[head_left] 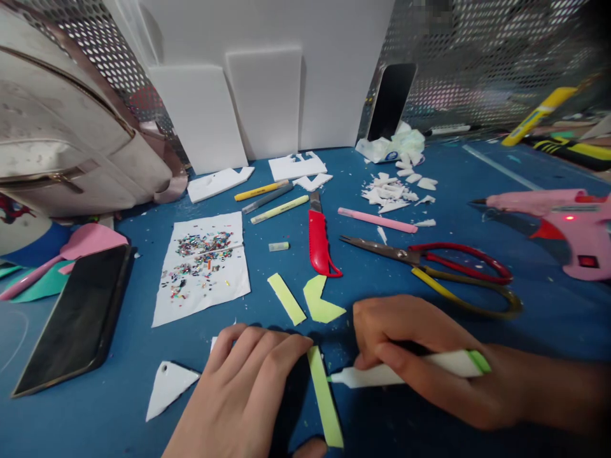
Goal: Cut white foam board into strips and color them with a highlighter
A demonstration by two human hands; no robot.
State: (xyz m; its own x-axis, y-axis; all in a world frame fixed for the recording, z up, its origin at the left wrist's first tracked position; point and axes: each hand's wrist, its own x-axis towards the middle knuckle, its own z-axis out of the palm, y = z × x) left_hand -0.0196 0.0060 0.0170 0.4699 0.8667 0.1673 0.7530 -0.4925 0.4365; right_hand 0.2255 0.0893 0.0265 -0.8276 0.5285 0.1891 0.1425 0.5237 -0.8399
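My right hand (420, 356) grips a white marker with a green end (453, 364), its tip touching a long green-coloured foam strip (325, 397) on the blue table (548, 312). My left hand (243, 388) lies flat with fingers stretched out, pressing down beside that strip and covering a white piece underneath. Two more green pieces, a short strip (286, 298) and an angled shape (319, 301), lie just beyond the hands. A white foam triangle (168, 385) rests left of my left hand.
Beyond the hands lie red-handled scissors (439, 270), a red utility knife (319, 238), several markers (279, 208), a pink pen (377, 220), white foam scraps (394, 189) and a sheet with glitter (203, 264). A pink glue gun (558, 222) sits right; a phone (79, 318) and bag (71, 140) left.
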